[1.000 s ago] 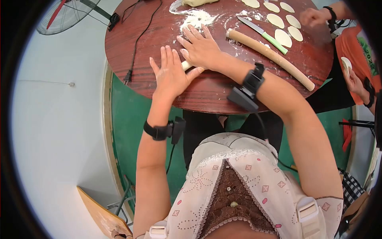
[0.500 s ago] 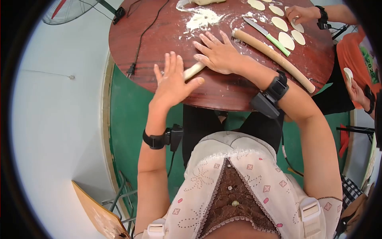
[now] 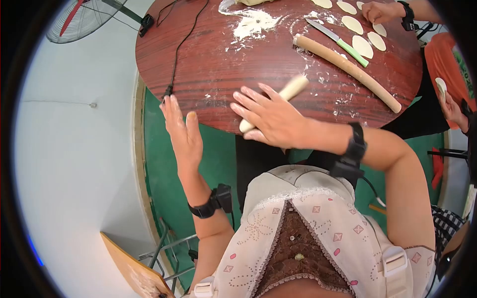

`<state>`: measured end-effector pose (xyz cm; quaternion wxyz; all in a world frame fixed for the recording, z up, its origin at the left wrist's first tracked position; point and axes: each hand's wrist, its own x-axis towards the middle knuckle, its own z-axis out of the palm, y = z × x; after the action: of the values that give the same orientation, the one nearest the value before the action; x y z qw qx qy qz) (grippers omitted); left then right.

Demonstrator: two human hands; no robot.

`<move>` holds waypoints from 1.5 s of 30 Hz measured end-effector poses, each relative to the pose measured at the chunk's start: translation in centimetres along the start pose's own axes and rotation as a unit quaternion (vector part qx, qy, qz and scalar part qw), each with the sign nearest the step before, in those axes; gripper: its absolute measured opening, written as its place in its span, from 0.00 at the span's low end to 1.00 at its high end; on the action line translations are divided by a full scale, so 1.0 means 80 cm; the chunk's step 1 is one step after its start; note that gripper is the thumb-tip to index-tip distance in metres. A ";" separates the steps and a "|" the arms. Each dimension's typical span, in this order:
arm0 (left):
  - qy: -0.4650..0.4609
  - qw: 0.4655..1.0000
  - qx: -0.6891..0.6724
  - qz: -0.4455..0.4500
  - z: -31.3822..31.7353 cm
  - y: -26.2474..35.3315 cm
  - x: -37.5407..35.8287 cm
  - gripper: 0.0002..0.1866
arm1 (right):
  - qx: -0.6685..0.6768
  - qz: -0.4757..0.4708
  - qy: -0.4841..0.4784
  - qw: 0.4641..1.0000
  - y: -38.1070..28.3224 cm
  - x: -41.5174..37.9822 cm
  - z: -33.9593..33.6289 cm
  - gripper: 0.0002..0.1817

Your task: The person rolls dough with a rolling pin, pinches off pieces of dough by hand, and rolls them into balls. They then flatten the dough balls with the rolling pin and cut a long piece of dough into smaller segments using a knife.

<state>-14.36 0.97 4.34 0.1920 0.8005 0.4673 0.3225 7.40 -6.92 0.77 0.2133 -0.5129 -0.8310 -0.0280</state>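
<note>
A pale dough roll (image 3: pixel 295 87) lies slanted near the table's front edge, its middle hidden under my right hand. My right hand (image 3: pixel 276 119) rests across it, palm down, with the fingers stretched and somewhat spread. Off the table's front left edge, my left hand (image 3: pixel 185 136) is raised with straight fingers and holds nothing. Farther right on the table, a long wooden rolling pin (image 3: pixel 348 71) lies diagonally. Beside the pin is a knife (image 3: pixel 340 43) with a green handle.
The round table (image 3: pixel 198 74) bears loose flour (image 3: pixel 254 23), several flat dough rounds (image 3: pixel 362 46) and a black power cord (image 3: pixel 183 42). At the right, another person's hand (image 3: pixel 380 12) touches a round; their other hand (image 3: pixel 451 107) holds one. A fan (image 3: pixel 82 20) stands upper left.
My left hand has left the dough roll and moved left and down, off the table. My right hand has come nearer with the roll, which now lies more visibly beneath it.
</note>
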 end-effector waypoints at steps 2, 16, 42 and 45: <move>0.002 0.999 -0.024 -0.026 0.006 -0.003 -0.012 0.31 | -0.001 0.008 -0.025 1.000 0.001 -0.003 -0.003 0.35; 0.034 0.998 -0.011 -0.044 -0.019 -0.014 -0.048 0.32 | 0.000 -0.021 -0.047 0.999 -0.012 0.030 0.014 0.32; -0.184 0.934 0.223 0.210 0.067 0.058 -0.004 0.42 | -0.031 0.064 0.016 0.997 0.048 -0.020 -0.007 0.33; -0.210 0.935 0.222 0.178 0.071 0.049 0.023 0.45 | -0.051 0.081 -0.004 0.995 0.076 0.029 0.003 0.33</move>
<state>-7.25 0.64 3.27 0.0425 0.9423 0.3257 0.0642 11.66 -2.02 0.36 0.1845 -0.5888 -0.7853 -0.0511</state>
